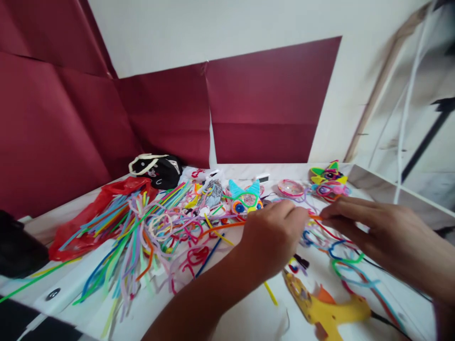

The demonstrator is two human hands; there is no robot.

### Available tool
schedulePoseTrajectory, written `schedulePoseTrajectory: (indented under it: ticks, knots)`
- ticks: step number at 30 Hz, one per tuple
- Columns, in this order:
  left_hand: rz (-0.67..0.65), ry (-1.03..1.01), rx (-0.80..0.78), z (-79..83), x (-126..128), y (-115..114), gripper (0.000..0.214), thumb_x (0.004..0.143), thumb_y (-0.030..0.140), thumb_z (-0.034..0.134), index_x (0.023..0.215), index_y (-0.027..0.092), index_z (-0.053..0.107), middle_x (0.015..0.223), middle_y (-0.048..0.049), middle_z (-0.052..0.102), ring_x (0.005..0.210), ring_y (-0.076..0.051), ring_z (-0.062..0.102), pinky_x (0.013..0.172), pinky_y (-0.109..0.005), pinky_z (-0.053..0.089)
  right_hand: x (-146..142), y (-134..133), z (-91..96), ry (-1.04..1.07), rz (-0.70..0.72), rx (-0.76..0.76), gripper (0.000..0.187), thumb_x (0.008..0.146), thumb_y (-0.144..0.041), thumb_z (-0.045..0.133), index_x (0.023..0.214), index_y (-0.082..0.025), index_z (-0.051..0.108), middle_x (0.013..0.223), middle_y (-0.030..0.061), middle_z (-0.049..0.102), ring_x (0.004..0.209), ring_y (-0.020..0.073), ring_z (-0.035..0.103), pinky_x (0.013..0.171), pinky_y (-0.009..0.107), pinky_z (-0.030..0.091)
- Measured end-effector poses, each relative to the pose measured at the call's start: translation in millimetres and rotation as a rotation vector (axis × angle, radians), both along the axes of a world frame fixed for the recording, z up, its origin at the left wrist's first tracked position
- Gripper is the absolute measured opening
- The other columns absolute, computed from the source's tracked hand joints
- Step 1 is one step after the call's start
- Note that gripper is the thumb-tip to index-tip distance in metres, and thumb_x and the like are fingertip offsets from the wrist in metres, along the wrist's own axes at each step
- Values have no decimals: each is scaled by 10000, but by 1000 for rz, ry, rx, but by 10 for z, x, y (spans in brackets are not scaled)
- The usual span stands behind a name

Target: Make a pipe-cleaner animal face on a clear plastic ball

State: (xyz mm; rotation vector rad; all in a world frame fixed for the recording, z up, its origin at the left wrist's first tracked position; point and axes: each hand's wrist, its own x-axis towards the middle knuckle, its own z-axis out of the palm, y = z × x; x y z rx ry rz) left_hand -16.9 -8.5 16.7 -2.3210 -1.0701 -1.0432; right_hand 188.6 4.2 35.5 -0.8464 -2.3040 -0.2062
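Observation:
An orange pipe cleaner (223, 227) is stretched level between my two hands above the table. My left hand (272, 232) is closed around it, with one end sticking out to the left. To the right, my right hand (369, 227) pinches the other part between thumb and fingers. Just behind my left hand stands a pipe-cleaner animal face (245, 199) with blue pointed ears and round blue eyes. Below the hands lies a yellow glue gun (330, 308), its dark cord running off to the right.
Many loose pipe cleaners (131, 251) spread over the left side, some on a red plastic bag (71, 237). A black pouch (163, 173) sits at the back. Further right are a round clear dish (290, 188) and another colourful pipe-cleaner piece (330, 180). Bent pipe cleaners (350, 260) lie under my right hand.

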Motion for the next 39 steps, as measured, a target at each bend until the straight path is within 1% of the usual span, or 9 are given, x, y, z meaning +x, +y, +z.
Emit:
schedulePoseTrajectory:
  ticks: [4,7,13,22,24,27,29,34,39]
  knots:
    - [-58,-147,-82,15,-25,48,184,933,210,477,825,175,621,756,-15,639,727,-134,606,651,-247,447,-117,-19,66,34,-10,-44,160,909,-158,475,822,-194,605,719,31,647,608,163,613,549,272,437]
    - [-105,-240,-98,40,-20,55,152,927,213,501,834,179,615,760,-6,644,723,-129,603,669,-246,442,-156,-39,80,89,-56,-67,161,906,-127,479,814,-179,601,727,32,629,630,152,581,576,269,414]
    - [-153,-471,-125,96,15,28,118,886,207,576,775,184,606,733,12,664,706,-117,613,675,-231,462,-222,-56,45,468,-35,-248,98,869,-188,600,772,-178,614,705,3,612,621,120,537,567,239,400]
    - [-224,-777,-403,35,78,18,135,880,298,584,807,190,619,679,21,651,605,-107,600,579,-217,475,-481,-30,-36,1179,219,-684,195,723,-333,775,722,-181,652,582,-24,578,509,92,495,468,208,405]
    - [-229,-804,-424,47,69,18,139,879,303,583,807,188,616,676,23,648,596,-103,596,564,-210,473,-507,-28,-28,1239,298,-792,216,705,-342,788,718,-178,648,563,-29,570,492,88,495,469,211,418]
    - [-185,-771,-362,104,25,11,130,869,285,593,789,185,619,668,28,644,592,-97,588,553,-203,464,-472,-9,-10,1129,320,-880,225,709,-361,783,767,-174,672,604,-8,610,521,109,538,484,232,441]
    - [-147,-691,-301,147,-9,1,122,862,268,598,778,185,627,664,28,641,588,-98,582,553,-209,458,-406,11,2,975,272,-804,188,751,-355,749,800,-182,693,682,11,646,598,127,574,531,243,456]
    - [-83,-460,-148,189,-43,-29,105,872,234,591,789,190,637,716,10,672,670,-123,611,624,-243,464,-237,24,32,604,146,-420,78,847,-265,654,828,-200,692,799,21,644,749,148,584,648,267,445]
    - [-35,-275,-52,138,-16,-61,126,899,217,547,809,179,626,749,-6,667,711,-131,616,652,-251,449,-193,-72,66,251,-20,-133,122,901,-173,554,848,-178,663,827,42,606,770,160,566,680,289,420]
